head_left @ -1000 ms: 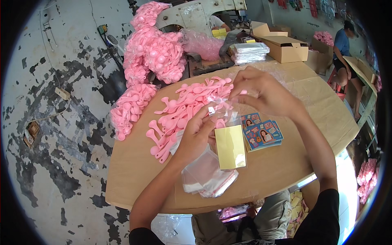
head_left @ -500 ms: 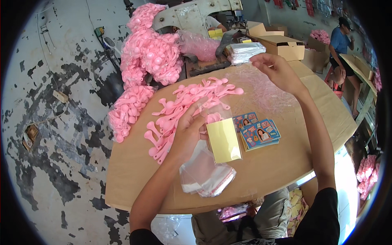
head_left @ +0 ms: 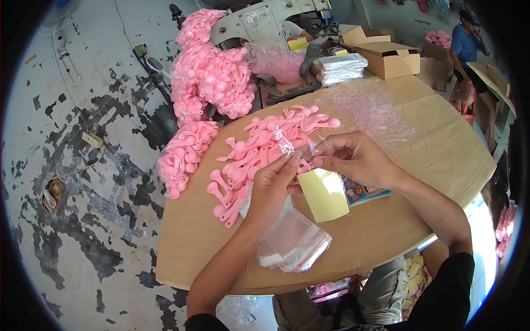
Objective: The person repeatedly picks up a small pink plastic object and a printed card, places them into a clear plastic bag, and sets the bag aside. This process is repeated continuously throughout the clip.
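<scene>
Both hands are at a small clear plastic bag (head_left: 284,142) with a yellow card (head_left: 324,197) inside, held upright above the table. My left hand (head_left: 274,186) grips the bag's left side, thumb up near its mouth. At the upper right of the bag, the closed fingers of my right hand (head_left: 361,160) pinch the plastic. A bit of pink shows inside, above the card. Pink plastic spoons (head_left: 259,146) lie heaped behind the left hand. Below the bag rests a pile of flat clear bags (head_left: 298,237). Blue illustrated cards (head_left: 367,192) are partly hidden behind the right hand.
Bulging bags of pink spoons (head_left: 212,83) stand along the table's far left edge. Thin clear plastic strips (head_left: 375,113) lie tangled at the back right. Beyond are a stack of clear packets (head_left: 339,67), a cardboard box (head_left: 389,58) and a person in blue (head_left: 466,47).
My right hand has come down and left from near the plastic strips to the bag's top. The left hand still holds the bag. The whole view has shifted slightly.
</scene>
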Demonstrator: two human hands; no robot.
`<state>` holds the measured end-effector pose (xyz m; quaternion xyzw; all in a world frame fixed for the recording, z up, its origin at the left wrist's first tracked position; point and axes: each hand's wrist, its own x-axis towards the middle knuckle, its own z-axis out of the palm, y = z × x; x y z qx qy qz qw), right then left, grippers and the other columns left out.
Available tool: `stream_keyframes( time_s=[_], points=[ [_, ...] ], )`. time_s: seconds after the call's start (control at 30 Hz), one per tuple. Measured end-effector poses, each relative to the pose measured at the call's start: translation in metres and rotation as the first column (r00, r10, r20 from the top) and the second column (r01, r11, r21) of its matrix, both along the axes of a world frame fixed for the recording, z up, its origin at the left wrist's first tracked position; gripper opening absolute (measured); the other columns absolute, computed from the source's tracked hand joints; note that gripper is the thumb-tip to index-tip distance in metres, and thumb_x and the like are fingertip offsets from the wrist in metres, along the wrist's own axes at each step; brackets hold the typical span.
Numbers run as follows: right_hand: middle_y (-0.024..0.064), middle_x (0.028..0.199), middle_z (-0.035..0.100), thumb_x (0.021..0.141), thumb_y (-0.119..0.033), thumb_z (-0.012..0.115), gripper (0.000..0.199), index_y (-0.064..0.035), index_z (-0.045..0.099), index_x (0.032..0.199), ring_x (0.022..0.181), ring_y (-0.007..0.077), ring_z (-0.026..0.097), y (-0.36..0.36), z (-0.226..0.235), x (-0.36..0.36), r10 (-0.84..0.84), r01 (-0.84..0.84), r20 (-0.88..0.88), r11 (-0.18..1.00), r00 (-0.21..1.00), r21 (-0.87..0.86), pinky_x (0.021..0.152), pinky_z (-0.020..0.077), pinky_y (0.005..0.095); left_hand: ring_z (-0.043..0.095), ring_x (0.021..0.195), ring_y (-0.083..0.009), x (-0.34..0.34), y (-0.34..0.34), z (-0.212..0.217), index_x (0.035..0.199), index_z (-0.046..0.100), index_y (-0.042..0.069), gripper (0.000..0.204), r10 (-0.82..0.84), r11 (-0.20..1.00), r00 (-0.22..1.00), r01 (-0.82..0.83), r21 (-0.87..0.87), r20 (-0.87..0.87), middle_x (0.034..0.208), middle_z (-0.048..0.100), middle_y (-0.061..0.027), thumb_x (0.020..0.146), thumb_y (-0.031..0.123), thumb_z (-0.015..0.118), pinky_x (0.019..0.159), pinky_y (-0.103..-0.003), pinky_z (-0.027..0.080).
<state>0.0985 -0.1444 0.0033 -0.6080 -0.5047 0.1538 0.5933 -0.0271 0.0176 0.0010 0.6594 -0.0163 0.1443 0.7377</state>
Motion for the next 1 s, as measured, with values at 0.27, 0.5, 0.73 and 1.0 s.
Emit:
stream_keyframes(
  time_s=[0.27,0.5,0.73,1.0],
  points=[
    [0.0032,0.088,0.070,0.092,-0.011,0.066,0.023,0.0001,0.068,0.112,0.072,0.0026,0.059,-0.005,0.011,-0.001,-0.113,0.115,-0.050,0.992,0.992,0.045,0.063,0.0503,0.0191,0.067,0.097,-0.0168,0.001,0.000,-0.003,0.132,0.052,-0.001,0.040,0.028,0.999,0.999,-0.028,-0.021,0.015,0.113,0.066,-0.0106,0.100,0.023,0.053,0.085,-0.031,0.056],
    [0.0024,0.081,0.071,0.091,-0.015,0.067,0.025,-0.0013,0.069,0.112,0.070,0.0020,0.059,-0.014,0.008,-0.006,-0.051,0.054,-0.139,0.998,0.989,0.018,0.060,0.0498,0.0206,0.068,0.095,-0.0182,-0.002,0.000,-0.005,0.133,0.050,-0.002,0.038,0.023,0.998,1.000,-0.024,0.063,0.021,0.109,0.066,-0.0127,0.100,0.018,0.049,0.082,-0.032,0.056],
    [0.0042,0.096,0.069,0.087,0.004,0.056,0.027,-0.0027,0.071,0.108,0.076,0.0062,0.062,-0.022,-0.003,0.009,0.069,-0.055,-0.101,0.990,0.993,0.129,0.064,0.0537,0.0223,0.068,0.090,-0.0182,-0.002,0.007,-0.008,0.125,0.055,-0.002,0.031,-0.067,0.995,0.996,0.063,0.077,0.053,0.105,0.067,-0.0115,0.099,0.013,0.052,0.077,-0.032,0.057],
    [0.0078,0.080,0.070,0.076,0.009,0.062,0.024,-0.0031,0.075,0.092,0.072,0.0145,0.063,-0.027,0.004,0.028,0.094,-0.185,0.404,0.963,0.910,0.194,0.070,0.0506,0.0290,0.063,0.085,-0.0100,-0.004,0.010,-0.005,0.110,0.061,0.002,0.018,-0.093,0.968,0.988,0.062,0.244,0.120,0.100,0.065,-0.0049,0.097,0.009,0.052,0.070,-0.024,0.052]
  ],
)
